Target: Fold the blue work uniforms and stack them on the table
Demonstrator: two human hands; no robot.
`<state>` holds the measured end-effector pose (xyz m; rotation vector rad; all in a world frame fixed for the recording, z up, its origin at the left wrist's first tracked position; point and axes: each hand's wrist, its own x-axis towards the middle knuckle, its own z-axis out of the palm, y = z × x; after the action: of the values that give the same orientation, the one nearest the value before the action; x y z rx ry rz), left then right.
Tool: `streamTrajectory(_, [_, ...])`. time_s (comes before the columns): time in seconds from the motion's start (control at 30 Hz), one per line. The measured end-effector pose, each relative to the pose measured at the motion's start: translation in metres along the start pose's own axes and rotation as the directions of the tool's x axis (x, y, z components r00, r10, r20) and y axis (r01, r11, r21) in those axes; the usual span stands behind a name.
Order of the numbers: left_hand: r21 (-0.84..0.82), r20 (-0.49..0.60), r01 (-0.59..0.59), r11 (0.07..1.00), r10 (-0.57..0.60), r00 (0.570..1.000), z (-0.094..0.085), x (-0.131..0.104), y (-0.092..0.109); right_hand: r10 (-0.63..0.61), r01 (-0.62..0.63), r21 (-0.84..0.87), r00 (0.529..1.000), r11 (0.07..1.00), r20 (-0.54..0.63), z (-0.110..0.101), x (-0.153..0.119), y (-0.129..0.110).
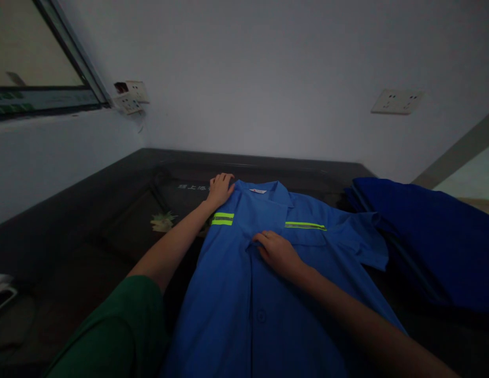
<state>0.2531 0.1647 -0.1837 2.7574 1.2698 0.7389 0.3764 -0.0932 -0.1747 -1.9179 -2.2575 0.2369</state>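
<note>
A blue short-sleeved work shirt [224, 294] lies front up, collar at the far end, with yellow-green reflective strips across the chest. My left hand [221, 190] rests at the shirt's left shoulder beside the collar, fingers stretched out and thumb apart. No left sleeve shows; the side there ends in a straight edge. Over the middle of the chest, my right hand [279, 253] has its fingers curled and closed on the front opening's edge. One button shows below it. The right sleeve is spread out toward the right.
A stack of folded darker blue cloth [445, 236] lies to the right. The dark surface [110, 220] with pale lettering carries a small leafy pale object [163, 220] at left. A white device [3, 294] sits at the left edge. Wall sockets [397, 101] and a window are behind.
</note>
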Motion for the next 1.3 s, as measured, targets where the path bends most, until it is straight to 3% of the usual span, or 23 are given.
streamTrajectory(0.07, [0.010,0.013,0.012,1.000,-0.013,1.000,-0.018,-0.014,0.009,0.001,-0.001,0.013,1.000,1.000,-0.005,-0.003,-0.001,0.002])
streamTrajectory(0.17, [-0.001,0.190,-0.104,0.995,0.103,0.976,-0.054,-0.056,0.032,-0.008,0.009,0.066,1.000,0.998,-0.011,-0.009,0.004,0.007])
streamTrajectory(0.3, [-0.117,0.407,-0.273,0.955,0.296,0.864,-0.114,-0.144,0.076,-0.029,0.033,0.139,0.999,0.990,-0.027,-0.023,0.047,0.017])
streamTrajectory(0.37, [-0.165,0.429,-0.245,0.955,0.293,0.854,-0.143,-0.188,0.097,-0.019,0.031,0.146,0.997,0.989,-0.080,-0.030,0.085,0.017])
streamTrajectory(0.47, [-0.241,0.381,-0.058,0.969,0.149,0.912,-0.171,-0.244,0.116,0.083,-0.069,0.100,0.988,0.993,-0.134,-0.033,0.145,0.008])
streamTrajectory(0.53, [-0.222,0.304,0.132,0.966,-0.060,0.951,-0.172,-0.277,0.120,0.128,-0.119,0.069,0.981,0.990,-0.147,-0.027,0.178,0.000])
streamTrajectory(0.6, [-0.138,0.170,0.278,0.951,-0.254,0.952,-0.160,-0.306,0.122,0.169,-0.165,0.044,0.975,0.985,-0.147,-0.018,0.202,-0.007])
streamTrajectory(0.67, [-0.050,0.038,0.308,0.950,-0.306,0.951,-0.141,-0.327,0.126,0.221,-0.220,0.023,0.964,0.975,-0.145,-0.010,0.218,-0.010])
streamTrajectory(0.73, [0.007,-0.002,0.241,0.970,-0.241,0.970,-0.123,-0.338,0.132,0.271,-0.272,0.012,0.952,0.962,-0.143,-0.003,0.229,-0.010])
streamTrajectory(0.87, [0.011,0.125,0.124,0.992,-0.125,0.984,-0.105,-0.330,0.137,0.341,-0.341,0.024,0.932,0.940,-0.119,0.007,0.247,-0.008])
streamTrajectory(1.03, [-0.134,0.258,0.094,0.987,-0.057,0.964,-0.103,-0.316,0.132,0.372,-0.369,0.046,0.925,0.928,-0.081,0.015,0.263,-0.004])
streamTrajectory(1.3, [-0.258,0.369,0.020,0.966,0.079,0.926,-0.110,-0.338,0.133,0.358,-0.364,0.014,0.907,0.931,-0.223,0.028,0.261,0.000])
